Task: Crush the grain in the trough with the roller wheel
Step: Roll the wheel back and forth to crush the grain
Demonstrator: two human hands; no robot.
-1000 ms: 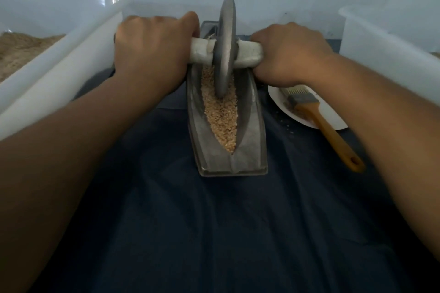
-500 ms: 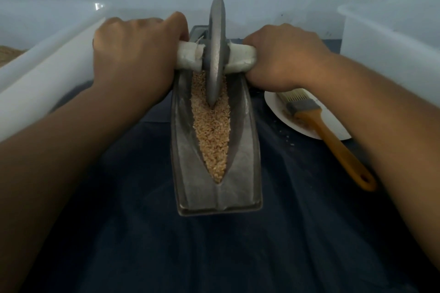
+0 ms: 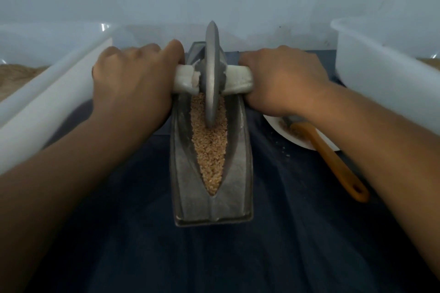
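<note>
Now I grip the white handle (image 3: 238,79) with left hand (image 3: 133,83) and right hand (image 3: 283,81), wheel (image 3: 211,74) biting grain (image 3: 209,150) at the trough's (image 3: 238,185) twelve o'clock end, so next I'd roll toward six.

I count one metal trough (image 3: 212,192) in front of me, and it serves as my marker for everything else. In it sits one roller wheel (image 3: 212,74) on one white axle handle (image 3: 238,79), and one bed of grain (image 3: 210,150). My two hands are on that handle: one left hand (image 3: 133,78) to the trough's left, one right hand (image 3: 283,78) to its right. There are two white tubs, one tub (image 3: 54,93) left of the trough and another tub (image 3: 381,66) right of it. Right of the trough I also count one white plate (image 3: 295,138) and one orange-handled brush (image 3: 333,159). Under the trough lies one dark cloth (image 3: 214,257).
</note>
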